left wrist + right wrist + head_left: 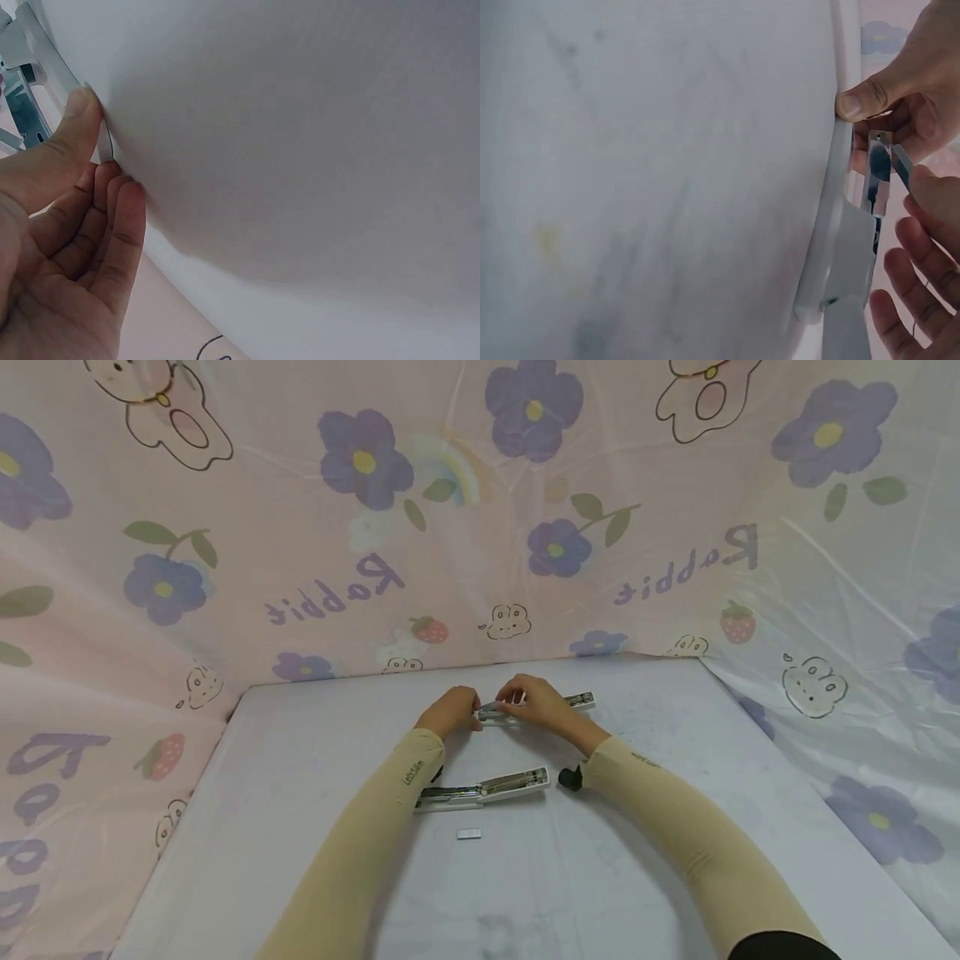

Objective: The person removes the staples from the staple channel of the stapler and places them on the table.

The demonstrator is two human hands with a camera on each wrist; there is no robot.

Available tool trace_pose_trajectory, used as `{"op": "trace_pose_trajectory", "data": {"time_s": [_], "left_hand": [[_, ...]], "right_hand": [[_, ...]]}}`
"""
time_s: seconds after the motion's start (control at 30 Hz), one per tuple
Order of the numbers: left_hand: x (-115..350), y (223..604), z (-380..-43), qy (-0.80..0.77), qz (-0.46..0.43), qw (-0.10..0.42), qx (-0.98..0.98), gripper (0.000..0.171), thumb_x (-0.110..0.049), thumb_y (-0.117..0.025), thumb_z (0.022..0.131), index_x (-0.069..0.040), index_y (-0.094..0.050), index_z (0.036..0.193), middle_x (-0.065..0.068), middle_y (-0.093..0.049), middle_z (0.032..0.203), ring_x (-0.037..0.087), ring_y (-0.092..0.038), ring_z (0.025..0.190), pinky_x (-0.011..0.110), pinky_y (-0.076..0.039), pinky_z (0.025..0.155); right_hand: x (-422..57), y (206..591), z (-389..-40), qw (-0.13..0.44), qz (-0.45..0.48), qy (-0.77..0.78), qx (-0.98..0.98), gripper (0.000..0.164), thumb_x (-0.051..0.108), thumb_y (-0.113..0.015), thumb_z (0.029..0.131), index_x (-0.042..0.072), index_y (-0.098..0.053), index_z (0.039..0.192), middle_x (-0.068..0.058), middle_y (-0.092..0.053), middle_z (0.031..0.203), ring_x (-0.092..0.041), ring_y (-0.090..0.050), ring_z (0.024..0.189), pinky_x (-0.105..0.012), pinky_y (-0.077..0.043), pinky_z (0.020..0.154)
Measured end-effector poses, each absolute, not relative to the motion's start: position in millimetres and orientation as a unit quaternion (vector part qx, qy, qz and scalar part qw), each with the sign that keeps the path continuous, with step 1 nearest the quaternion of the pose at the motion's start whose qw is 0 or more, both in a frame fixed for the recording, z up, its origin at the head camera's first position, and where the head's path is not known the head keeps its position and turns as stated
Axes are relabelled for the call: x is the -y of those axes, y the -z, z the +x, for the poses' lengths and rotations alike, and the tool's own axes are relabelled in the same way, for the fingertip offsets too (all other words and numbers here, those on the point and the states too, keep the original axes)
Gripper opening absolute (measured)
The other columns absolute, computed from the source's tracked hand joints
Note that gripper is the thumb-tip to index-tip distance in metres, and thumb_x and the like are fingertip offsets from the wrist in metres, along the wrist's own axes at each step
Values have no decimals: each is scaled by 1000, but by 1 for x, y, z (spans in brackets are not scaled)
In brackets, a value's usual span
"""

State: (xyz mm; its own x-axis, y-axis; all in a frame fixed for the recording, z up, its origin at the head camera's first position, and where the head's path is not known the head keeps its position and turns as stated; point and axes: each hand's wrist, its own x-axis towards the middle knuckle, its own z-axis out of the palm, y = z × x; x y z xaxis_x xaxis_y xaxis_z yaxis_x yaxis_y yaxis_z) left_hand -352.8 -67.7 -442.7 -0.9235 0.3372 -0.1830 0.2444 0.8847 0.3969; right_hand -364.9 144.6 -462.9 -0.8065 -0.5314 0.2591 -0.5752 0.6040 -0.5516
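Note:
An opened white stapler (580,700) lies toward the back of the table, its top swung back. My left hand (452,710) grips the front end of its base; in the left wrist view the thumb of the left hand (67,225) lies on the base edge. My right hand (536,702) pinches a thin grey strip, apparently staples (902,166), beside the metal magazine (877,176). The strip's far end is close to the magazine; whether it touches I cannot tell. Its other end is hidden by the right thumb and fingers.
A second opened white stapler (517,783) lies nearer, partly behind the left sleeve. A small staple strip (468,833) lies in front of it. Patterned cloth (450,552) hangs behind and beside the white table (600,893). A black wrist device (570,778) sits below the right wrist.

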Motion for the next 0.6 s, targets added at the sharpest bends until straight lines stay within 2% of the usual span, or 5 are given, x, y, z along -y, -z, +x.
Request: {"op": "trace_pose_trajectory", "data": {"time_s": [0.3, 0.6], "left_hand": [[68, 443, -352, -183, 155, 122, -963, 28, -12, -86, 93, 1, -70, 111, 10, -68, 108, 21, -57, 95, 39, -52, 95], [67, 444, -353, -187, 151, 122, -963, 27, -12, -86, 93, 0, -69, 109, 10, -68, 109, 22, -58, 96, 39, -53, 95]], "right_hand": [[-153, 463, -358, 36, 300, -337, 892, 15, 18, -81, 99, 8, -79, 110, -1, -69, 94, -14, -63, 83, -31, -55, 76], [-161, 464, -346, 12, 299, -345, 890, 17, 16, -81, 99, 6, -78, 112, -1, -72, 97, -13, -66, 86, -30, -56, 78]]}}
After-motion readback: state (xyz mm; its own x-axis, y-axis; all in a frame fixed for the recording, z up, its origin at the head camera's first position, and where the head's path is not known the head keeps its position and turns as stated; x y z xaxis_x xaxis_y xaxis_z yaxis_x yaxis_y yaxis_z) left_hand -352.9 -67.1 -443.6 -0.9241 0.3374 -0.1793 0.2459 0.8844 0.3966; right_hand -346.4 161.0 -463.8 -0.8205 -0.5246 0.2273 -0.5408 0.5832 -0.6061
